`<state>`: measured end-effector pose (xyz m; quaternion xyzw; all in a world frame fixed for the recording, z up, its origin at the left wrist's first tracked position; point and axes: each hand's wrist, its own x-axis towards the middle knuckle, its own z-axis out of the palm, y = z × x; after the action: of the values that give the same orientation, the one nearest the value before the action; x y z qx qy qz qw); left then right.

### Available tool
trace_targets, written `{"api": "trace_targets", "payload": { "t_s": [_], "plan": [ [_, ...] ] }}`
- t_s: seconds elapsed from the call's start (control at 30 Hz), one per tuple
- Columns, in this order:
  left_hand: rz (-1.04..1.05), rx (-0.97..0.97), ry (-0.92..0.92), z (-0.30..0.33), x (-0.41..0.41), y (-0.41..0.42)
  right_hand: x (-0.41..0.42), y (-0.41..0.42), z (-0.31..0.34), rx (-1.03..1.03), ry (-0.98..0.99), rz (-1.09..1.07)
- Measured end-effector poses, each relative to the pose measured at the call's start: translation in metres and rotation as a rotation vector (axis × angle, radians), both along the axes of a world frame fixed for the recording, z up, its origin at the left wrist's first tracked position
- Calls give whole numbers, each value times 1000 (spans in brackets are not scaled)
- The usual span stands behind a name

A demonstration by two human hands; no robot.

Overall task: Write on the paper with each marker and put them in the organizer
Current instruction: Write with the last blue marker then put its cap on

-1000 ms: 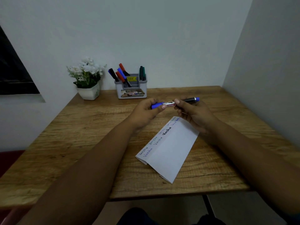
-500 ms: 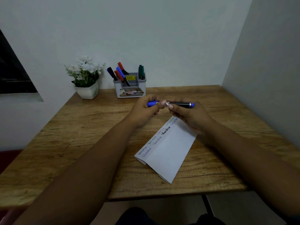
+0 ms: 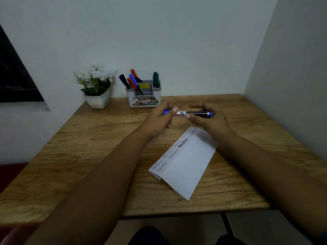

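1. Wooden counter [image 3: 88,147]: paper [image 3: 187,167] lies near; organizer [image 3: 144,98] stands at back.
2. Marker [image 3: 194,113] lies level, left-right, above the counter.
3. Left hand [image 3: 159,119] fingers pinch the cap end; right hand [image 3: 207,119] fingers pinch the barrel.
4. Organizer is nearer the left hand.

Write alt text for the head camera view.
Two bare hands hold a blue marker level above a wooden table, the left hand at its cap end, the right hand on the barrel. Below lies a folded paper with handwriting; behind stand a grey organizer holding markers and a potted white flower.

Head view, down over table [image 3: 88,156]
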<state>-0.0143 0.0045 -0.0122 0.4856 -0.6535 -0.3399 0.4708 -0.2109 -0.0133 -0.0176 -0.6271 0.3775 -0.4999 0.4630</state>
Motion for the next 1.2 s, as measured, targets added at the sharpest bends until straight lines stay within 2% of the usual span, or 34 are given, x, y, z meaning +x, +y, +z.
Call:
{"api": "trace_targets", "payload": {
  "t_s": [0.07,0.2,0.33,0.43,0.53,0.7,0.73,0.93,1.1,1.2],
  "plan": [
    [10,16,22,-1,0,-1,1,-1,-1,-115,94,-85],
    [-7,-24,107,3,4,-2,11,1,-4,-369,284,-79],
    [-40,-82,90,5,13,-3,18,-2,6,-190,236,-47],
    [-19,-102,38,4,26,-9,26,-3,8,-71,356,3],
    [94,-114,25,4,45,-16,37,-6,23,-302,582,19],
    [316,-113,214,4,70,-25,76,-27,39,-676,1024,62],
    [345,-111,252,4,73,-27,84,-30,37,-705,1056,57],
    [420,-155,321,-5,76,-37,121,-35,27,-572,967,163],
    [405,-116,362,-14,73,-43,135,-50,26,-689,1022,190],
    [403,-146,451,-16,74,-46,132,-73,39,-583,970,215]
  ]
}}
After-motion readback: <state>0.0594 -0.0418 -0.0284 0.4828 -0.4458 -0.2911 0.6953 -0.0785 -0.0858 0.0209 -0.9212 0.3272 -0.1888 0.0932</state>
